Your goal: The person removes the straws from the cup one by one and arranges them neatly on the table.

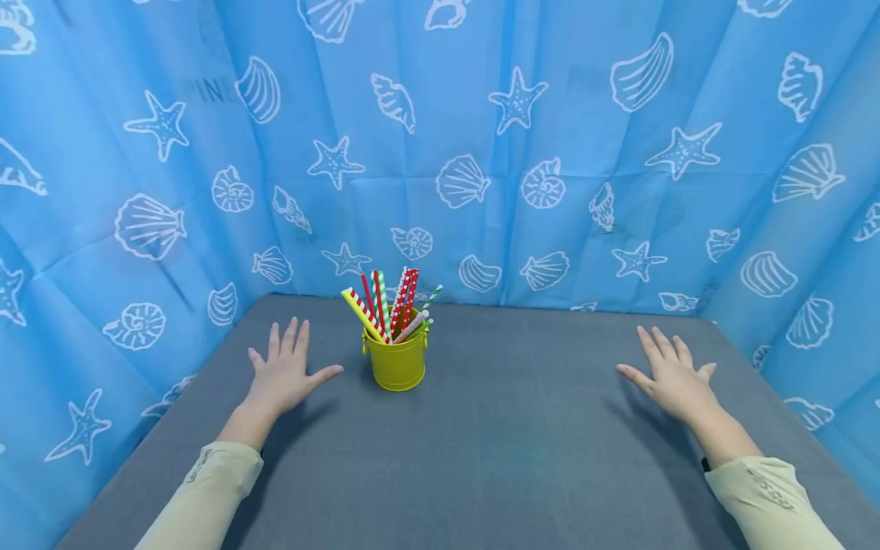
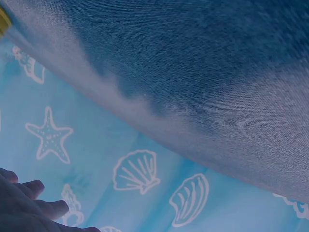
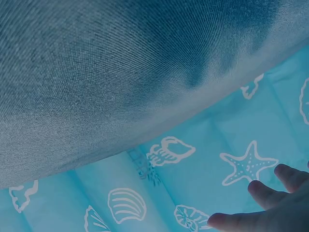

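Note:
In the head view a small yellow bucket (image 1: 399, 365) with side handles stands upright, left of the middle of the grey table. Several paper straws (image 1: 385, 305) lean in it, some striped, some red with white dots. To the bucket's left my left hand (image 1: 283, 376) hovers palm down, fingers spread, thumb pointing toward the bucket and apart from it. Far to the right, my right hand (image 1: 675, 382) is held the same way and holds nothing. The left wrist view catches the left fingers (image 2: 50, 209) and a sliver of the yellow bucket (image 2: 4, 21); the right fingers (image 3: 265, 195) show in the right wrist view.
The table (image 1: 509, 458) is covered with grey cloth. A blue curtain (image 1: 426, 206) printed with white shells and starfish hangs behind it and along both sides. Both hands cast shadows on the cloth.

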Demonstrator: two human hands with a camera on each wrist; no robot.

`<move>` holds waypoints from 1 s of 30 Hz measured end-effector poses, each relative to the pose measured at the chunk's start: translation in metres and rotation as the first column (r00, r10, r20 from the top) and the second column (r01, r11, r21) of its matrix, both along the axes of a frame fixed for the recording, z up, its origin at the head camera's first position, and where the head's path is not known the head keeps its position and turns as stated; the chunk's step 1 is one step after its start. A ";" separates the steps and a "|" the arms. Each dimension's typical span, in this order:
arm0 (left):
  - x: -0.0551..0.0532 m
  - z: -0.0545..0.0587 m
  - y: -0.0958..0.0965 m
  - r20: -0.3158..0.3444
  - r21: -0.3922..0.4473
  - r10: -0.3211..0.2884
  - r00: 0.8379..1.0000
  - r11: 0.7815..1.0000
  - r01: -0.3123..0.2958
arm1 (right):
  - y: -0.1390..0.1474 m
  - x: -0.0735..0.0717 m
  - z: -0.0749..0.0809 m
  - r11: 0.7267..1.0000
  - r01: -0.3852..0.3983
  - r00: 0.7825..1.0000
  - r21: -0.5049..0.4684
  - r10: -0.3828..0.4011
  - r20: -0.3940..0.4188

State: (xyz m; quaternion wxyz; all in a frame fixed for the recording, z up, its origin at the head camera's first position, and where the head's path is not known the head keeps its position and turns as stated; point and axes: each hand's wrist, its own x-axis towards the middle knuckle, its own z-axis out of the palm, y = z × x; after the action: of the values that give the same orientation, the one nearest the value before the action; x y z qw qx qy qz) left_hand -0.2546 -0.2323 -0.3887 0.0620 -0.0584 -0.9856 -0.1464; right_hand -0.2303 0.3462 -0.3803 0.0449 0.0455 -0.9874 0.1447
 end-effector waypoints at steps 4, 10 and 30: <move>-0.001 0.001 0.002 0.009 0.014 0.004 1.000 1.000 -0.004 | -0.001 -0.001 0.001 1.000 -0.001 1.000 -0.002 0.001 0.007; -0.004 0.007 0.015 0.095 0.179 -0.033 0.995 0.984 0.016 | -0.007 -0.004 0.003 1.000 -0.001 1.000 -0.011 0.001 0.005; -0.032 0.017 0.082 0.148 0.634 -0.230 0.962 0.768 0.086 | -0.097 -0.028 0.023 0.852 -0.154 0.985 -0.500 0.173 -0.009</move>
State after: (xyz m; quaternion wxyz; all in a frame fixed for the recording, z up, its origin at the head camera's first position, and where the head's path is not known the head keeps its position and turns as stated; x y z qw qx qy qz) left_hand -0.2867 -0.1505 -0.3720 -0.0428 -0.1013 -0.8741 -0.4732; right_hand -0.2586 0.2493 -0.3574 0.0245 0.1135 -0.9096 0.3990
